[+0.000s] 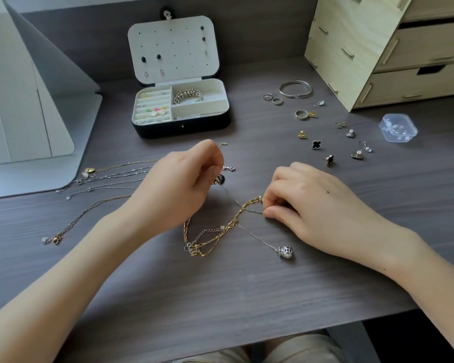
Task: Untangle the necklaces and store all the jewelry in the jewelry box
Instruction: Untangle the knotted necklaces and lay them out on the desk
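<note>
A tangle of necklaces lies mid-table: a gold link chain (228,226) knotted with thin silver chains, one ending in a round silver pendant (285,252). My left hand (184,179) pinches a thin chain with a dark pendant (220,179) above the tangle. My right hand (307,203) pinches the gold chain and a thin silver chain at its fingertips. Several separate necklaces (108,176) lie stretched out to the left. The jewelry box (181,127) stands open at the back, with earrings and a bracelet inside.
Loose rings, a silver bangle (295,89) and several earrings (316,144) are scattered at the right. A clear plastic case (398,127) sits beside a wooden drawer unit (364,61). A white folded board (24,113) stands at the left. The table's front edge is near my lap.
</note>
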A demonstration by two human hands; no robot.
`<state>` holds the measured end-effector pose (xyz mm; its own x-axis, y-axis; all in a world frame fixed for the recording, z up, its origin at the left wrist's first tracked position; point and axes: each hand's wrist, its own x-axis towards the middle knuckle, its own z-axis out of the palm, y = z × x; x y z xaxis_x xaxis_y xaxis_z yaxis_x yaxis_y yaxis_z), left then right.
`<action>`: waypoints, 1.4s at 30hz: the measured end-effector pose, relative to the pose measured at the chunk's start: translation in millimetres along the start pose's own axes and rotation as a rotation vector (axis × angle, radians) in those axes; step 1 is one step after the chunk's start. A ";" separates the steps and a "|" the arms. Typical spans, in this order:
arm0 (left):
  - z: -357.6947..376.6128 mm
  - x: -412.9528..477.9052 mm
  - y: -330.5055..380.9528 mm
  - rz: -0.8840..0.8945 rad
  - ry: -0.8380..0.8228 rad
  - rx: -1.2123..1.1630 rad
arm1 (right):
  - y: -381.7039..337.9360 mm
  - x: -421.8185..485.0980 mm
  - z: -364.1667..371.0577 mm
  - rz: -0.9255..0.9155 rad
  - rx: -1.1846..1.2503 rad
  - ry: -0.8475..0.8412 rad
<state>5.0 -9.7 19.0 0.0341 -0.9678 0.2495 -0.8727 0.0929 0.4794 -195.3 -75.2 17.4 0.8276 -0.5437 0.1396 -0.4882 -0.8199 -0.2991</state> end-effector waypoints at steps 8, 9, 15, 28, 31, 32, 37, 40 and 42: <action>7.1 -7.9 -3.9 0.015 -0.003 -0.025 | -1.8 0.1 -21.5 0.120 0.443 0.057; 7.8 -8.8 -3.5 0.013 -0.008 -0.032 | -2.5 0.5 -26.4 0.129 0.524 0.055; 12.2 -10.8 -0.1 0.029 -0.009 -0.048 | -8.2 4.2 -40.7 0.172 0.698 0.025; 23.3 -8.7 28.7 -0.043 0.071 -0.097 | -6.2 7.7 -47.6 0.181 0.710 0.006; 27.3 -8.6 31.2 -0.075 0.050 -0.102 | -6.8 9.6 -50.6 0.174 0.748 0.030; 29.3 -8.1 32.4 -0.084 0.045 -0.100 | -7.3 10.7 -51.4 0.170 0.761 0.035; 35.7 -3.8 39.5 -0.142 0.049 -0.109 | -10.1 16.7 -55.4 0.135 0.794 0.027; 38.3 -1.9 42.0 -0.149 0.058 -0.089 | -12.0 19.7 -58.1 0.121 0.816 0.027; 39.6 -1.4 41.8 -0.145 0.054 -0.104 | -12.2 21.2 -59.7 0.116 0.826 0.041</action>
<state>-50.9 -13.7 5.4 0.1846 -0.9591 0.2146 -0.8016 -0.0206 0.5975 -188.4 -87.4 80.4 0.7661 -0.6357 0.0952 -0.1956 -0.3717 -0.9075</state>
